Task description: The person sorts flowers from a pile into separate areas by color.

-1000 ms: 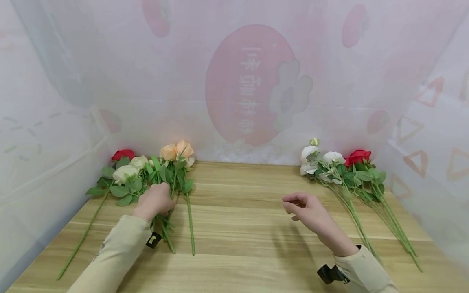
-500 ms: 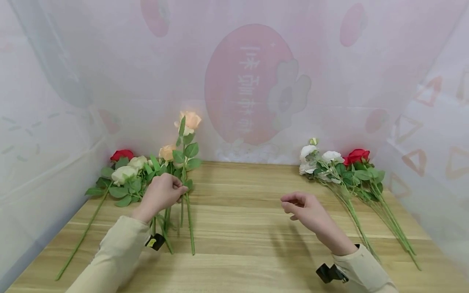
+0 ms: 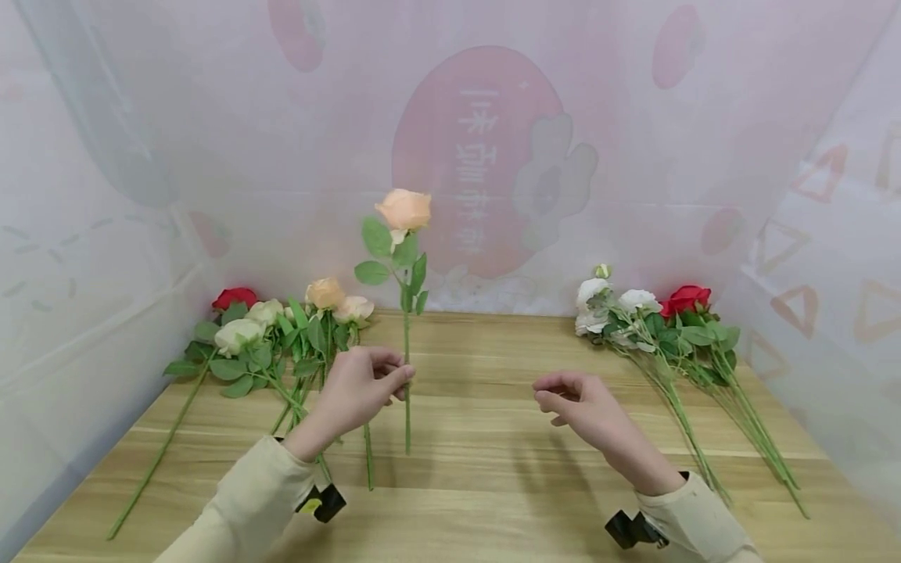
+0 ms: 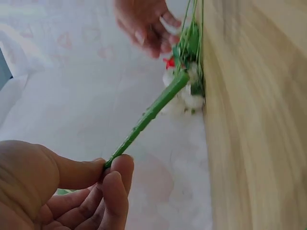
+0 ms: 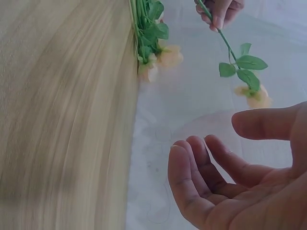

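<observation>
Left, middle and right across the table [image 3: 486, 469]

We find the left bunch of flowers [image 3: 262, 356] and the right bunch of flowers [image 3: 693, 338] lying well apart on it, heads toward the rear cloth [image 3: 338, 133], stems toward us. On the far left, one outlying stem [image 3: 160, 446] slants forward from its bunch. The rear cloth stands behind the table; a left cloth [image 3: 84, 313] and a right cloth [image 3: 831, 258] flank it. Between the bunches — nearer the left one — we see a raised flower [image 3: 404, 250] upright in the left hand [image 3: 355, 387], its head before the rear cloth. The right hand [image 3: 591, 410] is over the table, between that flower and the right bunch, apart from both.
</observation>
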A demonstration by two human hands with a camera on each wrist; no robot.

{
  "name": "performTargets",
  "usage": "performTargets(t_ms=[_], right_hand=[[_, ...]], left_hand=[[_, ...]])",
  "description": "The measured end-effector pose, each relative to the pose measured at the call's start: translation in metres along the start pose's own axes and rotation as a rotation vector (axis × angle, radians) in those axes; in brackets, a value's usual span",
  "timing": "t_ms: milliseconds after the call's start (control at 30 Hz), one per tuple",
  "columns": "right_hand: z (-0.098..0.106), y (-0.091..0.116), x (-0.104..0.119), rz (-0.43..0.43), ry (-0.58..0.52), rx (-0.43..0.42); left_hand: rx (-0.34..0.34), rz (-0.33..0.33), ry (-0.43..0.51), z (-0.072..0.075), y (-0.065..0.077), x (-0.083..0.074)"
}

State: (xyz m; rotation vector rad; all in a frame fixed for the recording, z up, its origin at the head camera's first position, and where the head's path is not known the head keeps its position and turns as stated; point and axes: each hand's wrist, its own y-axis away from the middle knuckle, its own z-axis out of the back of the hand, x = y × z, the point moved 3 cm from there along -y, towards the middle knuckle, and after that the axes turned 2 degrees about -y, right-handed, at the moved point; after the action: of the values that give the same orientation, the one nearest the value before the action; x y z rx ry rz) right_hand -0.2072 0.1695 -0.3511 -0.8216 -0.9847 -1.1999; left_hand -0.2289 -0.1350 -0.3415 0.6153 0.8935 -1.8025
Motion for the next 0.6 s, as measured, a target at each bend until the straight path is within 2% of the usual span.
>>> performTargets(t_ms=[300,433,600], right_hand=[[-0.014,0.003,0.003,0.031,-0.029,0.041],[-0.021,0.004,0.006,0.066,-0.022,0.073],[-0.031,0.006,0.007,0.064,-0.022,0.119]], left_hand=[[0.096,-0.04,0.144,-0.03,0.017,-0.024],[0.154,-0.039,0.197,-0.041,0.023,-0.028],[0.224,-0.028,0.258,-0.053,0.029,-0.03]])
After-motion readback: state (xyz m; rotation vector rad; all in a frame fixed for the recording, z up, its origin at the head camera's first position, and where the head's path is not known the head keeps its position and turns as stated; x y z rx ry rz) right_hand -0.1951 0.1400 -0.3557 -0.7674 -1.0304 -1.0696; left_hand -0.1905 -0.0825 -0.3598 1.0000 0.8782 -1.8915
